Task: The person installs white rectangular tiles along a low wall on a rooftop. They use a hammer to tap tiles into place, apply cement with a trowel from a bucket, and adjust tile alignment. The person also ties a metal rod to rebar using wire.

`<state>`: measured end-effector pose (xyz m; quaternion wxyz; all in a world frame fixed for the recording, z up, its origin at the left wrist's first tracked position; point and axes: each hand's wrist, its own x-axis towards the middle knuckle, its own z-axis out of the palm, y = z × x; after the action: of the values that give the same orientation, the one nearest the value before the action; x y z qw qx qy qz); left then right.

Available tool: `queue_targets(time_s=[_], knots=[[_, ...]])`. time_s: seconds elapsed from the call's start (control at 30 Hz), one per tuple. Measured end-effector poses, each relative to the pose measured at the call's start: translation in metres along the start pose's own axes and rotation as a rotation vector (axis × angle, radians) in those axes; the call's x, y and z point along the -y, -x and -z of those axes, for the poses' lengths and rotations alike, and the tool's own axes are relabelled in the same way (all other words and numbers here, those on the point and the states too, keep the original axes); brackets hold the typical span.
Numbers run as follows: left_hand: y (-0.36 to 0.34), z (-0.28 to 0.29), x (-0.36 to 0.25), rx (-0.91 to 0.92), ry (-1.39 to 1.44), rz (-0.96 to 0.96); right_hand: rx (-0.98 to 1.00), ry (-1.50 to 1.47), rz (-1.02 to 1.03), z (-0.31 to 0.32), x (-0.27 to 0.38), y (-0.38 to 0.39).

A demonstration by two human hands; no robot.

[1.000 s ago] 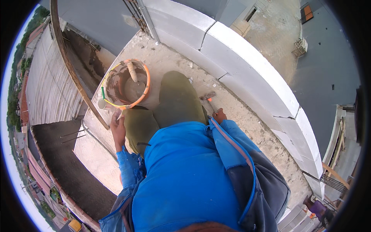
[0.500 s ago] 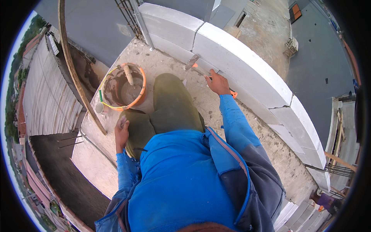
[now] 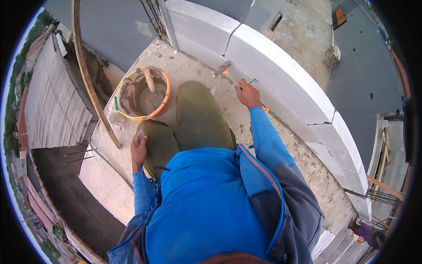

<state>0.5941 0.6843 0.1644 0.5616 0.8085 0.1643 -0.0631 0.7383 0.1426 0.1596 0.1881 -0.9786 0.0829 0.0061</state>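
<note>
My right hand [image 3: 247,94] is closed on a long-handled tool with a grey, dirty head [image 3: 220,69] and orange parts, held low over the concrete beside the white block wall [image 3: 277,75]. My left hand [image 3: 139,147] is by my left knee, fingers curled; anything inside them is too small to make out. In front of that knee stands an orange bucket [image 3: 163,105], coated inside with grey residue, with a pale cylindrical object [image 3: 149,80] in it. A pale cup [image 3: 115,118] sits beside the bucket.
I am on a concrete ledge [image 3: 101,171] with a drop on the left toward a corrugated roof [image 3: 57,114]. A wooden pole [image 3: 88,83] crosses the left side. Rebar [image 3: 151,17] stands at the wall's far end. A person in purple [image 3: 367,233] is at the lower right.
Over the last second my right hand moved forward and up, carrying the tool toward the block wall. My left hand dropped slightly and moved away from the bucket's rim.
</note>
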Motion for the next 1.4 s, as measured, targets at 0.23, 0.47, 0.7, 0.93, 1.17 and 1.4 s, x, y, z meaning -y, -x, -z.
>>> queue_targets(time_s=[0.23,0.47,0.7,0.93,1.17,1.4], knots=[[-0.011,0.008,0.018,-0.025,0.031,0.076,0.05,0.061,0.163,-0.003,-0.006,0.005],[-0.014,0.007,0.029,-0.053,0.078,0.06,0.012,0.038,0.034,-0.009,0.005,-0.012],[-0.017,0.0,0.028,-0.063,0.106,0.077,0.02,0.051,0.064,0.001,-0.011,-0.012],[-0.02,0.004,0.025,-0.13,0.285,0.216,0.055,0.055,-0.102,-0.031,-0.016,0.032],[-0.061,0.031,0.043,-0.232,0.56,0.29,0.24,-0.024,-0.422,-0.132,-0.076,0.187],[-0.13,0.028,0.032,-0.263,0.703,0.243,-0.127,-0.323,-0.107,-0.079,0.014,0.082]])
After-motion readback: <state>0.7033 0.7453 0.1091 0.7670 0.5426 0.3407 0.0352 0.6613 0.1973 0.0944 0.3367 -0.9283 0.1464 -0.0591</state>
